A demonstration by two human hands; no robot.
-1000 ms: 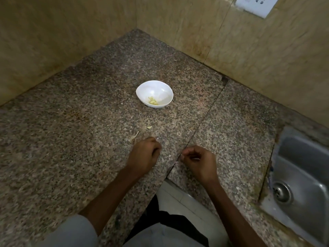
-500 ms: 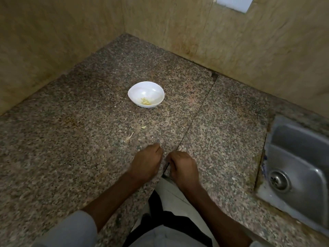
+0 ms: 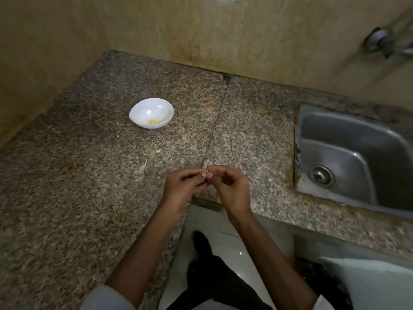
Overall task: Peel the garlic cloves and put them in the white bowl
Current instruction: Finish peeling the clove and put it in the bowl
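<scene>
A white bowl [image 3: 151,113] stands on the granite counter [image 3: 89,175], with a small heap of peeled garlic [image 3: 152,121] inside. My left hand [image 3: 183,184] and my right hand [image 3: 230,186] meet just above the counter's front edge, below and to the right of the bowl. Their fingertips pinch together on a small garlic clove [image 3: 206,174], which is almost wholly hidden by the fingers. Two bits of garlic skin [image 3: 143,167] lie on the counter between the bowl and my hands.
A steel sink [image 3: 353,157] with a drain is set into the counter on the right. A tap [image 3: 388,45] sticks out of the tiled wall above it. Walls close the counter at the back and left. My dark trouser leg and shoe show below the edge.
My hands, a hand's width apart a second ago, have come together with fingertips touching. The view has swung right, showing more of the sink and the tap.
</scene>
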